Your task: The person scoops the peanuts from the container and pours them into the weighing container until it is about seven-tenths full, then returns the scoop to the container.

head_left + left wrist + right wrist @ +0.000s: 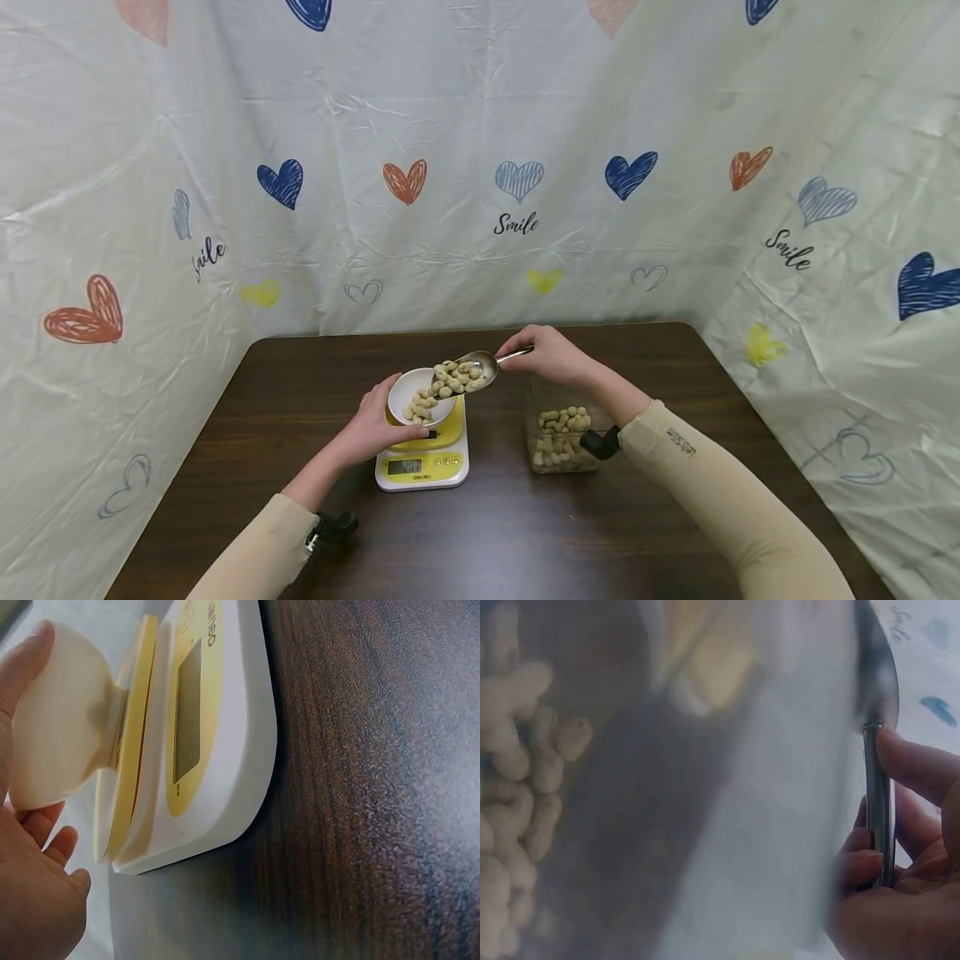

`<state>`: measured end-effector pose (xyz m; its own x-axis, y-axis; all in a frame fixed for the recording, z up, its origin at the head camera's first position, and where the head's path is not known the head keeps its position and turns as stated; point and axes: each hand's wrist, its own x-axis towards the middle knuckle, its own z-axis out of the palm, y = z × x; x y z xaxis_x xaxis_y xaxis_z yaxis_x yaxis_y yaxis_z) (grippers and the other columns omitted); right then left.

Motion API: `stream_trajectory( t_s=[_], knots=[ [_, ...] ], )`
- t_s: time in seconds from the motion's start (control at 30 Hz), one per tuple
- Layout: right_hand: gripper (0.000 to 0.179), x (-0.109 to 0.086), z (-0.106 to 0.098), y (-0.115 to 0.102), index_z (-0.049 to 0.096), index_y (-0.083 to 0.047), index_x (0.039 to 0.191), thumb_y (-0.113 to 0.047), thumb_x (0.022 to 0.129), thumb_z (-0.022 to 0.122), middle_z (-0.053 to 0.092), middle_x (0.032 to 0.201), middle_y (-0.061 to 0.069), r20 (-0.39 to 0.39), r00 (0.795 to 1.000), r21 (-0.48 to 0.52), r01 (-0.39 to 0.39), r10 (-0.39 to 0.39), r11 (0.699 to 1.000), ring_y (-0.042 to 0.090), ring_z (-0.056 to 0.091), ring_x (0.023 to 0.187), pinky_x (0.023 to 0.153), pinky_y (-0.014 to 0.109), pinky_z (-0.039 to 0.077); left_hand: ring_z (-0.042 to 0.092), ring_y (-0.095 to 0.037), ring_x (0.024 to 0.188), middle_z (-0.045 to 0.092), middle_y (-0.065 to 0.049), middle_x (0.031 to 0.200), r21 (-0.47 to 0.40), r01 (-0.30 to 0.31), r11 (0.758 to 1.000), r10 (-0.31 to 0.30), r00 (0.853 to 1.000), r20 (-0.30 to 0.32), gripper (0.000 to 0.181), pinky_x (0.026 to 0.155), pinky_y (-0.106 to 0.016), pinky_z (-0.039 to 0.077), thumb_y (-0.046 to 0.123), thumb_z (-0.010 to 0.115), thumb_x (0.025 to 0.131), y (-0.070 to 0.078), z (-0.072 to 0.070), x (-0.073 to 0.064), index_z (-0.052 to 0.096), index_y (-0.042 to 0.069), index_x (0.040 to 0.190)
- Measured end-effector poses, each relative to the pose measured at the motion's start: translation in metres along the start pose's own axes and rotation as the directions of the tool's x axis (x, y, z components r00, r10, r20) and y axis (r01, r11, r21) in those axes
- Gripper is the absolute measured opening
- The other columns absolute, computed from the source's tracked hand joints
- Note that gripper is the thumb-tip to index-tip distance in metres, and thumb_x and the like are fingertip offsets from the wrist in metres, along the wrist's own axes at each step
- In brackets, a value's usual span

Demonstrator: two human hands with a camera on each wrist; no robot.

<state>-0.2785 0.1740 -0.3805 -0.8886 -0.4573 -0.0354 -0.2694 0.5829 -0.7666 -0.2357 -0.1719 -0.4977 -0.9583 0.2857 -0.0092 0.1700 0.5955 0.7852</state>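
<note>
A white bowl [402,390] stands on the yellow top of a kitchen scale [422,471], some peanuts [420,407] inside it. My left hand [372,427] holds the bowl from the left, thumb on the near side and fingers around the far side. In the left wrist view the bowl's foot [111,724] is right at the scale's plate. My right hand [551,354] grips the handle of a metal scoop [486,363]. The scoop carries a heap of peanuts [453,379], and its front edge overlaps the bowl's right side.
To the right, under my right forearm, a clear plastic container [536,458] holds more peanuts [564,419]. The dark wooden table [510,533] carries everything. A white curtain with printed hearts [450,275] hangs behind its far edge and along the sides.
</note>
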Motion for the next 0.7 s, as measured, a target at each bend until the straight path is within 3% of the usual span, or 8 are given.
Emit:
stream_trajectory(
  t_s=[0.43, 0.7],
  knots=[
    [0.012, 0.010, 0.015, -0.018, 0.080, -0.017, 0.106, -0.021, 0.095, 0.076, 0.060, 0.109, 0.004, -0.109, 0.991, -0.225, 0.045, -0.071, 0.973, 0.024, 0.053, 0.098, 0.080, 0.041, 0.046, 0.027, -0.036, 0.142, 0.036, -0.015, 0.154, -0.015, 0.022, 1.000, -0.022, 1.000, 0.003, 0.118, 0.107, -0.060, 0.034, 0.055, 0.088, 0.075, 0.005, -0.001, 0.000, 0.022, 0.011, 0.162],
    [0.013, 0.009, 0.017, -0.025, 0.080, -0.018, 0.107, -0.023, 0.095, 0.076, 0.057, 0.101, 0.004, -0.121, 0.988, -0.308, 0.055, -0.096, 0.950, 0.022, 0.048, 0.088, 0.074, 0.039, 0.042, 0.025, -0.037, 0.143, 0.036, -0.016, 0.154, -0.032, 0.009, 0.999, -0.010, 1.000, -0.002, 0.118, 0.109, -0.062, 0.031, 0.053, 0.089, 0.074, 0.003, -0.001, -0.001, 0.023, 0.010, 0.161]
  ],
)
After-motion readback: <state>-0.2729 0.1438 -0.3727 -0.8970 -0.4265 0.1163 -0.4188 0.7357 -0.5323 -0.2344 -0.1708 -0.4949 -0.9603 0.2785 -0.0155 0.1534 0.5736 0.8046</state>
